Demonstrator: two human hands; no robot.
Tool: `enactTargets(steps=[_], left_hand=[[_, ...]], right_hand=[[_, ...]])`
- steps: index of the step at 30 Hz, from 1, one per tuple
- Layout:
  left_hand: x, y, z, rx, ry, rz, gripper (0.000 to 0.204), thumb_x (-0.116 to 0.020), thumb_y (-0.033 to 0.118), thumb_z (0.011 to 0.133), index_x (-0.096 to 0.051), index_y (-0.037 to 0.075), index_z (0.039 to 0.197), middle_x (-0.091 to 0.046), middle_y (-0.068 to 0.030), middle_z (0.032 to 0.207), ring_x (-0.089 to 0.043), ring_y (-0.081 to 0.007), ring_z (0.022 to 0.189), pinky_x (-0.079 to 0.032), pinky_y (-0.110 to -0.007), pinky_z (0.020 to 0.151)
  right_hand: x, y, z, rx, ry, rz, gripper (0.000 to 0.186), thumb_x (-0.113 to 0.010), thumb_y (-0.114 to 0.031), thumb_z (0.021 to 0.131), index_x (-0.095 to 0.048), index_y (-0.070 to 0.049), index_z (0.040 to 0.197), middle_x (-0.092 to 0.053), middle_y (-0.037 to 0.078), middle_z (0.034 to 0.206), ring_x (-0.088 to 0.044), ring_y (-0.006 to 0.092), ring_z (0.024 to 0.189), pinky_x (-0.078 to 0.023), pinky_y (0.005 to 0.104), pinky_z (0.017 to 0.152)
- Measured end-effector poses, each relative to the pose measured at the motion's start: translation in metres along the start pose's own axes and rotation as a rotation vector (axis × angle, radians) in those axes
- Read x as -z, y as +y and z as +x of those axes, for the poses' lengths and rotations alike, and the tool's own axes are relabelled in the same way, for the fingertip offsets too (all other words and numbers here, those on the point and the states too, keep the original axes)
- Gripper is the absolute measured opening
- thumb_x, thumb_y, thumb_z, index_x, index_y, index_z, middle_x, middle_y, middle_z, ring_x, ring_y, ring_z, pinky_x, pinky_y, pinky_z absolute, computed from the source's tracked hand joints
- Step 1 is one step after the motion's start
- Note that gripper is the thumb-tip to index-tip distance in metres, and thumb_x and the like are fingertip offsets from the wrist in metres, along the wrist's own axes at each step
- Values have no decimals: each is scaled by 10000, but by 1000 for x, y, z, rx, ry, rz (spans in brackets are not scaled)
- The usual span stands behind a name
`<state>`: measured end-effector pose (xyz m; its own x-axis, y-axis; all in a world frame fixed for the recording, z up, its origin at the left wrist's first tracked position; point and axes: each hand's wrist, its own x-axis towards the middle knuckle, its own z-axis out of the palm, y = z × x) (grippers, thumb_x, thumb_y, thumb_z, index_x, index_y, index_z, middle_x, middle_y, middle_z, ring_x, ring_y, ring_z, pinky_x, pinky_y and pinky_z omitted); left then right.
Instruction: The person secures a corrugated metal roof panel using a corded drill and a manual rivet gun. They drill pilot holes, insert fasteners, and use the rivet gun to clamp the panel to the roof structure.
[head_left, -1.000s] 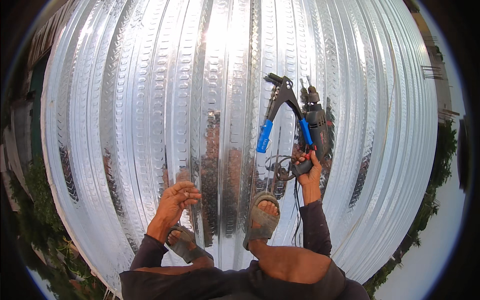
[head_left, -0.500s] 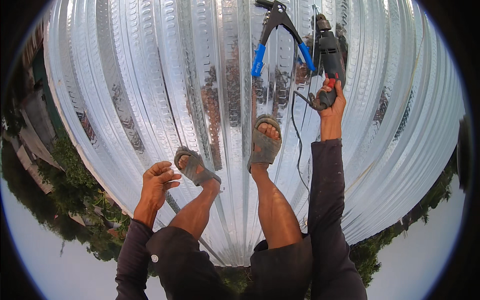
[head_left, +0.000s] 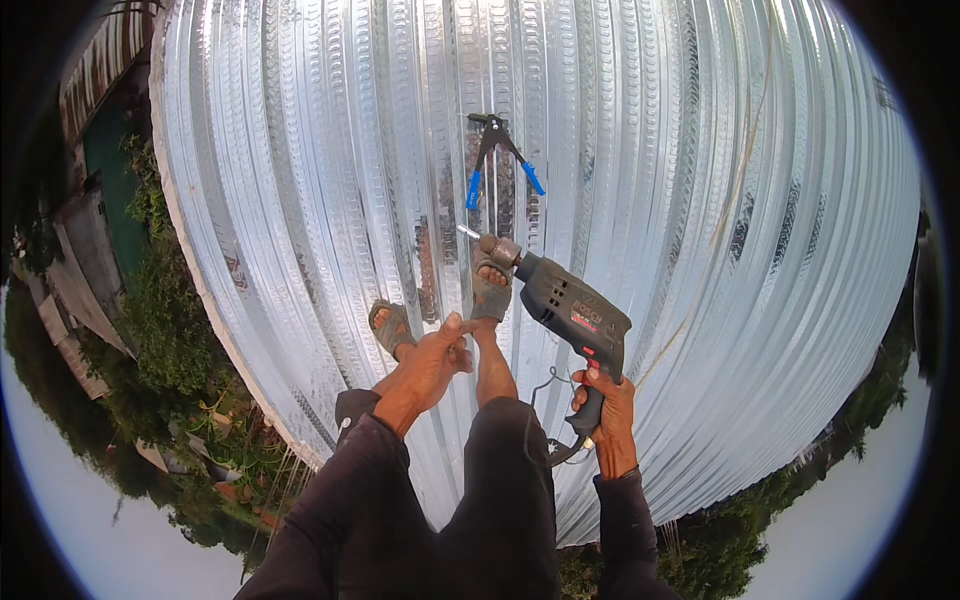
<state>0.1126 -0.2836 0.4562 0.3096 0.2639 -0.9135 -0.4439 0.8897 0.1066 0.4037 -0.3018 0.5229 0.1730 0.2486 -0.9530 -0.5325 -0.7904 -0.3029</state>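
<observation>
In my right hand [head_left: 612, 412] is a dark corded power drill [head_left: 572, 305], gripped by its handle with a finger at the red trigger. Its chuck and silver-coloured bit point up and to the left, above my right foot. My left hand [head_left: 432, 362] hovers over my legs, left of the drill, with its thumb raised and fingers curled together. Anything pinched in it is too small or hidden to make out. Beyond the drill bit, a black hand riveter [head_left: 491, 131] with blue grips lies on the ribbed metal sheet [head_left: 330, 200], its handles spread toward me.
My sandalled feet, the left sandal [head_left: 391, 327] and the right sandal [head_left: 491, 297], stand on the sheet. The drill's cord [head_left: 530, 425] loops beside my right thigh. A thin pale line [head_left: 738, 190] crosses the sheet at right. Trees [head_left: 165, 330] and buildings show past the left edge.
The drill has come back toward me and swung so its bit points left. My left hand has moved right, nearer the drill. The view has shifted, so the riveter appears lower and smaller.
</observation>
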Motion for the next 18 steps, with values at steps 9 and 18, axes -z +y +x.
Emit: enactTargets(steps=[9,18], left_hand=[[-80,96,-38,23,-104,-710,570,-628,594,917,-627,82,1166,-683,-129,1007,-679,-265,901,-545,-437,892],[-100,252,-63,-28,237,-819,378,-624,469,896,-595,109,1006,-672,-106,966,-670,-261,883,-544,-440,872]], right_hand=[[-123,-88,-130,839,-285,-1194,431,-855,-152,758,-664,-15,1119,-718,176,857,-729,362,742,-577,395,672],[-284,-138,-122,1270,279,-1391,787,-916,-176,689,-528,29,1342,-636,153,952,-670,343,800,-550,404,657]])
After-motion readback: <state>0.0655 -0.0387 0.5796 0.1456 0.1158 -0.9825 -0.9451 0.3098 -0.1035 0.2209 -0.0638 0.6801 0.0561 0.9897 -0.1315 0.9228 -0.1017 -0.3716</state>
